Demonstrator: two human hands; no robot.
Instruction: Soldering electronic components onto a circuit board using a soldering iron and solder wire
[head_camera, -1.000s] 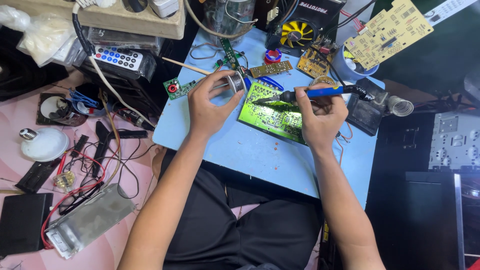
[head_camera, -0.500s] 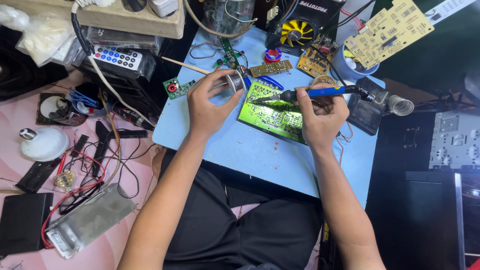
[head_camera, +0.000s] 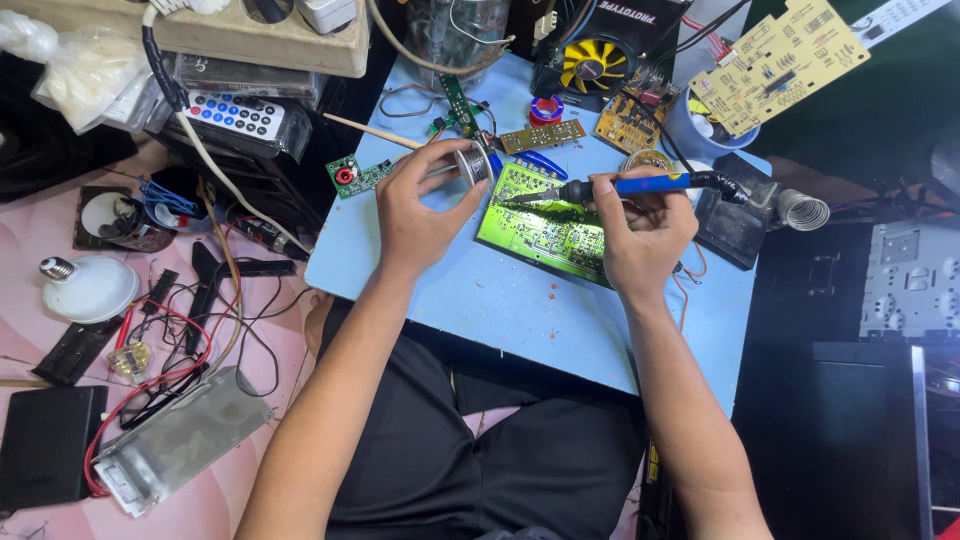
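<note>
Green circuit board (head_camera: 545, 228) lay flat on the blue worktop (head_camera: 480, 300), between both hands. Right hand (head_camera: 640, 235) fingers clenched on a blue soldering iron (head_camera: 620, 186), its long axis running left, tip over the board's upper-left corner. Left hand (head_camera: 420, 205) gripped a solder spool (head_camera: 472, 163) just beside that corner.

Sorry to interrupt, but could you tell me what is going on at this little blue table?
A person sits at the blue table, soldering. The right hand holds a blue-handled soldering iron with its tip down on the upper left part of a green circuit board lying flat on the table. The left hand holds a small spool of solder wire just beside the board's upper left corner. Other small boards, a fan and loose wires lie around.
</note>
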